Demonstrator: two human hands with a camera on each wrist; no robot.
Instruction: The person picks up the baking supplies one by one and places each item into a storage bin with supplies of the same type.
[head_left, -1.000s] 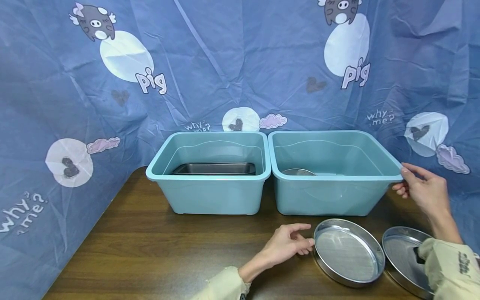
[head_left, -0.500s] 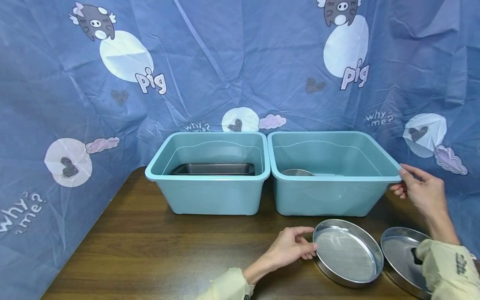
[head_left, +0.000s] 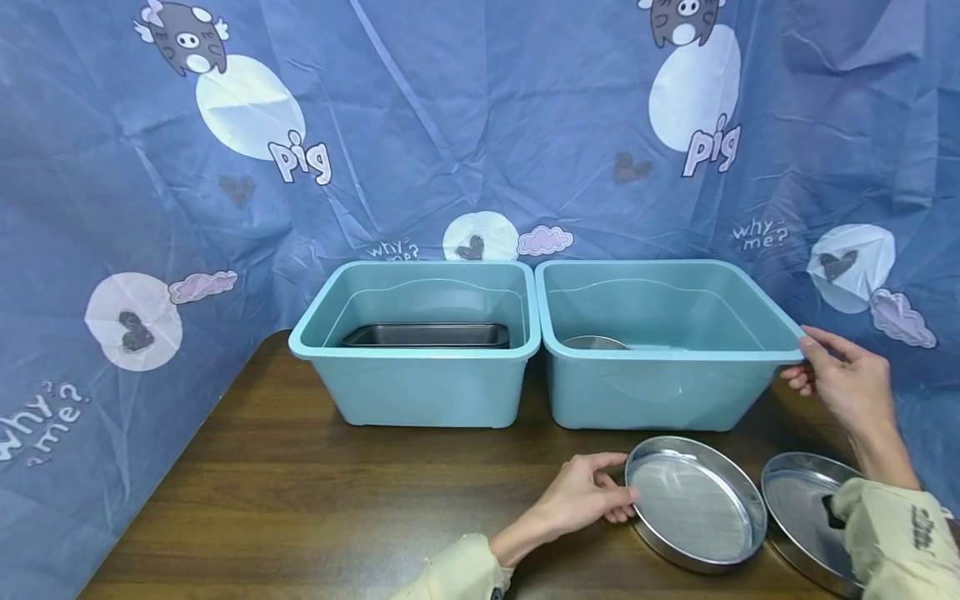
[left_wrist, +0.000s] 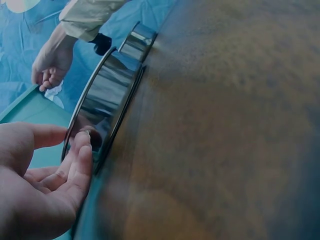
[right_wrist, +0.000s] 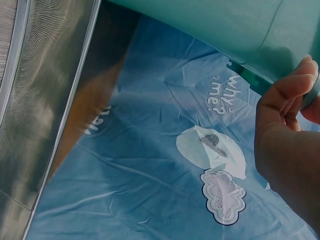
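My left hand (head_left: 581, 497) is at the near-left edge of a round metal sieve (head_left: 697, 504) with a mesh bottom. In the left wrist view, its fingertips (left_wrist: 82, 142) lie against the sieve's shiny outer wall, and another digit reaches the rim. My right hand (head_left: 851, 379) grips the front right corner of the right-hand teal bin (head_left: 660, 392), thumb on top and fingers curled beneath the rim. Under the right forearm lies a second round sieve (head_left: 806, 508), partly covered by the sleeve. Inside the right bin, part of a round metal rim (head_left: 596, 342) shows.
A second teal bin (head_left: 427, 387) stands to the left, close beside the first, with a dark rectangular pan (head_left: 427, 335) inside. Both bins stand on the brown wooden table (head_left: 322, 500). A blue printed cloth (head_left: 420, 150) hangs behind and along the sides.
My left hand has moved slightly right, from the sieve's edge onto its rim. The right hand keeps its grip on the bin corner.
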